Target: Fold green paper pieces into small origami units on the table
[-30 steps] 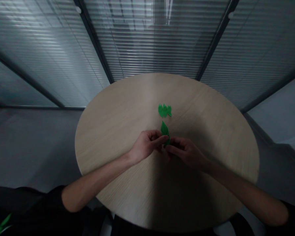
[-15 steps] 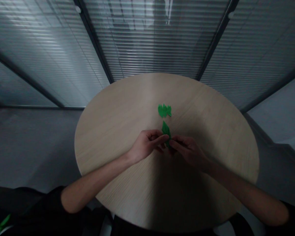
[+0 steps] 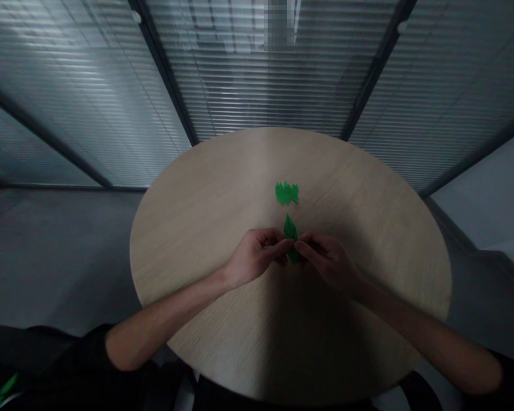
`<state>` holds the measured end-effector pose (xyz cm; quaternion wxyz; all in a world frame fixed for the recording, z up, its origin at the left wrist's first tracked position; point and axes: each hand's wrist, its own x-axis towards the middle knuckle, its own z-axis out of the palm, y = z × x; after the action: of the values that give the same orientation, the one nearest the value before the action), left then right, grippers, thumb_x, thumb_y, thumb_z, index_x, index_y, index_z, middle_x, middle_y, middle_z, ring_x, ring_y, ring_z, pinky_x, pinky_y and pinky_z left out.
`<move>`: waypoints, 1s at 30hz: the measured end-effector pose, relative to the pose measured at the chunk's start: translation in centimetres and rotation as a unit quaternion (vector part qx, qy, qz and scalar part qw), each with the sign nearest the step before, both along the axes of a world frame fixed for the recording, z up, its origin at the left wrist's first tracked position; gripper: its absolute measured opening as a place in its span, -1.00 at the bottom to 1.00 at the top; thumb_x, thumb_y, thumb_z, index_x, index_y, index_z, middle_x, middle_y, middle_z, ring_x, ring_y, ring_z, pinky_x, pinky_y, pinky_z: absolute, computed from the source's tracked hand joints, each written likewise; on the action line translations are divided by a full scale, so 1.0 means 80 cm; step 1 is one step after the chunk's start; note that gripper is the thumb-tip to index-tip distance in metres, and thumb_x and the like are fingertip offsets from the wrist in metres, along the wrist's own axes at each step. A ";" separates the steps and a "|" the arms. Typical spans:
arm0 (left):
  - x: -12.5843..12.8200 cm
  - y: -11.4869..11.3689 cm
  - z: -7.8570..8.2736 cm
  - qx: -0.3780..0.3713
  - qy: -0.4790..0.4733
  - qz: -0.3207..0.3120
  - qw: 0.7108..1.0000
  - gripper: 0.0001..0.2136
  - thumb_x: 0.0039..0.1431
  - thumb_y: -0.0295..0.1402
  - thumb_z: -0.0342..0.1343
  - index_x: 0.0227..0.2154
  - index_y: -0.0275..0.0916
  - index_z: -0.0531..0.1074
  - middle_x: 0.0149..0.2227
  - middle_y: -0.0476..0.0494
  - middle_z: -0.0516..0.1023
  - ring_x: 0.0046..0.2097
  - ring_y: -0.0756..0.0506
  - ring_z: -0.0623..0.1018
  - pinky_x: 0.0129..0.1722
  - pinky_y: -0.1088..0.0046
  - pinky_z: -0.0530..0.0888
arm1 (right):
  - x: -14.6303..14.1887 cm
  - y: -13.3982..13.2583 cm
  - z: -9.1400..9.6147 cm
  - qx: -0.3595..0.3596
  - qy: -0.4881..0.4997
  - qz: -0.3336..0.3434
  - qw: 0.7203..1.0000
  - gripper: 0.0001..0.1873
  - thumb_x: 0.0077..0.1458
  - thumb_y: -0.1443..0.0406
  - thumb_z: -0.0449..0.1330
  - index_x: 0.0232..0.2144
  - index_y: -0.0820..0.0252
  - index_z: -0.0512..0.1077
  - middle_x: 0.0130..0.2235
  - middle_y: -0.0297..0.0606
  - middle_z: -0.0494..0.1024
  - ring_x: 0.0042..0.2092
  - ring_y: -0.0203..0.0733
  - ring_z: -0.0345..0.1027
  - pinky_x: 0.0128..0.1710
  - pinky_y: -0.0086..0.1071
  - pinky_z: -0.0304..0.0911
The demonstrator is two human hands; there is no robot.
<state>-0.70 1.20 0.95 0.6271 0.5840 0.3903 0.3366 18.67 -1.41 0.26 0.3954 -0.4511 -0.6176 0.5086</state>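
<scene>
On the round wooden table (image 3: 197, 240), two hands meet near the middle. The left hand (image 3: 257, 257) and right hand (image 3: 325, 264) pinch the low end of a green leaf-shaped piece (image 3: 290, 228), tip up, just below a small green pile (image 3: 286, 193). The exact hold is hidden. Soft, steady pinching suits so thin a piece.

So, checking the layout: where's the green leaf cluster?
In the head view, the cluster sits on the round wooden table, just beyond the green leaf between the left hand and right hand.
</scene>
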 end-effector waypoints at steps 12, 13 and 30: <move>0.000 0.001 0.001 -0.020 -0.023 0.017 0.999 -0.74 0.14 -0.22 0.31 -0.41 -0.34 0.46 -0.50 -0.06 0.54 -0.47 0.01 0.56 -0.44 0.51 0.55 | -0.001 0.004 -0.008 -0.012 0.059 -0.006 0.998 -0.73 0.23 0.08 0.25 -0.31 0.18 0.49 -0.38 -0.31 0.54 -0.37 -0.29 0.44 -0.34 -0.40 0.39; 0.000 0.001 0.001 -0.020 -0.027 0.016 0.999 -0.75 0.14 -0.23 0.31 -0.41 -0.34 0.46 -0.49 -0.06 0.55 -0.47 0.02 0.56 -0.44 0.51 0.55 | -0.001 0.004 -0.008 -0.010 0.062 -0.007 0.998 -0.73 0.23 0.09 0.26 -0.30 0.18 0.50 -0.36 -0.30 0.55 -0.35 -0.28 0.45 -0.31 -0.39 0.40; -0.008 -0.012 -0.009 0.355 0.088 0.052 0.929 -0.75 0.29 -0.33 0.22 0.01 -0.21 0.51 -0.10 -0.17 0.42 -0.27 0.01 0.52 -0.31 0.47 0.57 | 0.001 0.002 -0.003 -0.020 0.100 -0.011 0.995 -0.77 0.17 0.13 0.31 -0.31 0.18 0.51 -0.36 -0.30 0.56 -0.35 -0.28 0.45 -0.33 -0.40 0.38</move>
<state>-1.34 0.27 0.20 0.3231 0.7748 0.3287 0.4328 18.73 -1.28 -0.01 0.4515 -0.4127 -0.5600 0.5588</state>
